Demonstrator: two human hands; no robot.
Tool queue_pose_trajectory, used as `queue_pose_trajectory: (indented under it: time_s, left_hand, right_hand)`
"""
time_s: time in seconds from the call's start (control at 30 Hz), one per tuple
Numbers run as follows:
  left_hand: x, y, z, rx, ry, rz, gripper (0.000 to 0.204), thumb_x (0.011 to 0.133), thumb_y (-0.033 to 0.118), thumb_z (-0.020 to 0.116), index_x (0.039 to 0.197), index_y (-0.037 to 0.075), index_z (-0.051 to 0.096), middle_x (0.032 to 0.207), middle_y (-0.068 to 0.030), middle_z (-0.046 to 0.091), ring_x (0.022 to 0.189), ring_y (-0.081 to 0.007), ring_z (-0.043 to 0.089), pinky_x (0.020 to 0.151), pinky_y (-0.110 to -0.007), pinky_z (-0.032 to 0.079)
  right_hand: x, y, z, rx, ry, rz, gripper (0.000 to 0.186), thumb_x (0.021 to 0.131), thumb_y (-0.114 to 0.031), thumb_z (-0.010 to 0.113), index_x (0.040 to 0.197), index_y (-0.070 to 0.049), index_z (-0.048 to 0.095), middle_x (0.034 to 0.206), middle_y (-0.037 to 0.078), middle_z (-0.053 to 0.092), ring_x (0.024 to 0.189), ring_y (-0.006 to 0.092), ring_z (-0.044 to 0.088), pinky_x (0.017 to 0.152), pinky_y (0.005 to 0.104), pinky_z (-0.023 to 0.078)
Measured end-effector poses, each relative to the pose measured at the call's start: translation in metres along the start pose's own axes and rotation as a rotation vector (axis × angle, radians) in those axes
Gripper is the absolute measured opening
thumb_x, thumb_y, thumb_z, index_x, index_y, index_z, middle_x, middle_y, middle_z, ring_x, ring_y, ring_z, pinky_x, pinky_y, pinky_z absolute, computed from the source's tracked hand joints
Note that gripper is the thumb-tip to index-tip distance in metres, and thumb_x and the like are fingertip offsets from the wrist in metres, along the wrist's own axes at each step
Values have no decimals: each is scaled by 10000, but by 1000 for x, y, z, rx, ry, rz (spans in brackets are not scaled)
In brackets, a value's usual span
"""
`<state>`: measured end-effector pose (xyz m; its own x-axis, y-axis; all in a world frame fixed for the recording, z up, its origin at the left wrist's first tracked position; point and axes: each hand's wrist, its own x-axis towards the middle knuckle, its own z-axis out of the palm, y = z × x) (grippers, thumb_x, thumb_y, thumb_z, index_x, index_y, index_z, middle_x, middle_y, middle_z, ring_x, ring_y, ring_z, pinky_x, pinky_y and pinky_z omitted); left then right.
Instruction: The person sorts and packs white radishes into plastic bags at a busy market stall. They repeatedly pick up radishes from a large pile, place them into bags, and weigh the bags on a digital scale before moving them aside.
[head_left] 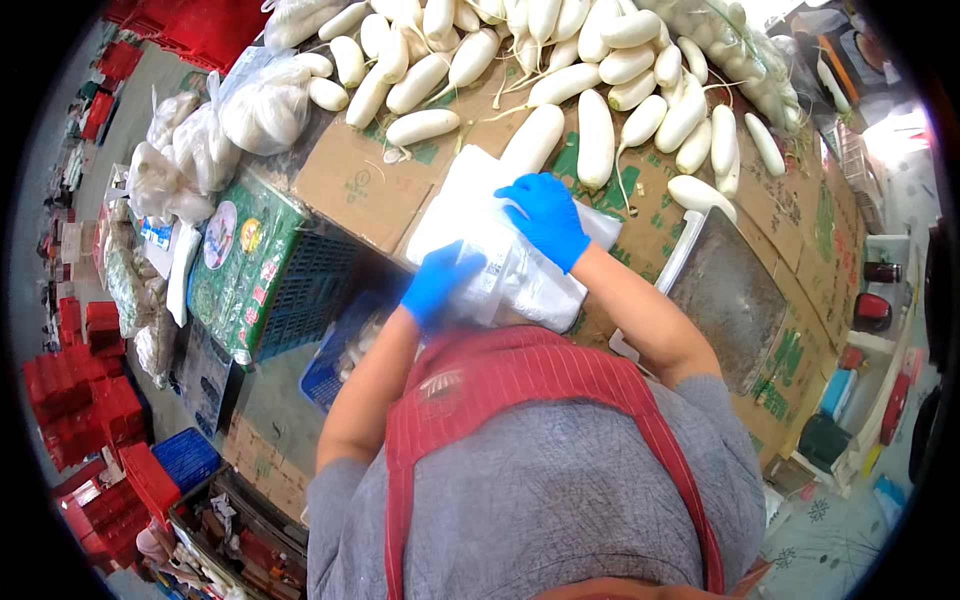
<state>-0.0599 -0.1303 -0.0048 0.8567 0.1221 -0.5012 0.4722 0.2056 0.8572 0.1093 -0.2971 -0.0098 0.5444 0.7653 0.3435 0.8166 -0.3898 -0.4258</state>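
White plastic bags (450,205) lie flat in a stack on the cardboard in front of me. My right hand (548,218), in a blue glove, has its fingers curled onto the clear top bag (530,285), close to the lower end of a white radish (533,140). On the near left edge of the same bag rests my left hand (440,282), also blue-gloved. Motion smears its fingers, so their grip does not show. Another white radish (595,140) lies just beyond my right hand.
Many white radishes (480,57) heap along the table's far side. Filled bags (265,105) sit at the far left, above a green-wrapped crate (250,265). A grey metal-topped scale (730,290) stands right of my forearm. A blue basket (325,370) is low on the left.
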Motion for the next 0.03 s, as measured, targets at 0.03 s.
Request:
queue_pose_trajectory:
  time_s: [0.03]
  left_hand:
    - [12,-13,-2,-2,1,-4,385,882,194,681,1205,-1,606,1058,-71,677,932,-129,629,848,-299,505]
  right_hand:
    - [5,-3,-1,-23,-29,2,205,854,-192,618,1044,-158,685,970,83,617,929,297,579,869,436,444]
